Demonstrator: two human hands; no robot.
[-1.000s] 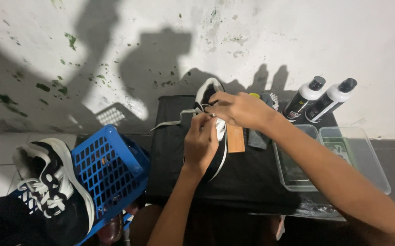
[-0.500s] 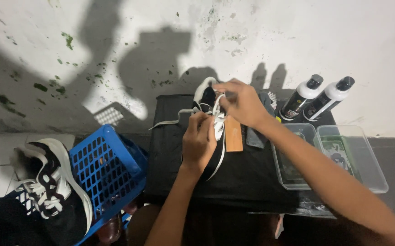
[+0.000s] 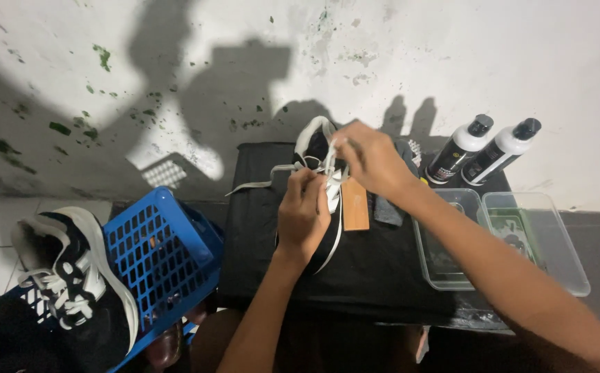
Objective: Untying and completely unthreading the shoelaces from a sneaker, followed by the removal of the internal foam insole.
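A black shoe with white trim lies on a black cloth covering a small table. My left hand rests on the middle of the shoe and pinches its white lace. My right hand is over the shoe's far end and grips the same lace near the tongue. A loose length of lace trails left across the cloth. Most of the shoe's upper is hidden under my hands.
A wooden-backed brush and a dark brush lie right of the shoe. Two black-and-white bottles stand by the wall. Two clear plastic tubs sit at right. A blue basket holds another black-and-white shoe at left.
My right hand has drawn the lace up and toward the shoe's far end. My left hand keeps its hold at the middle of the shoe.
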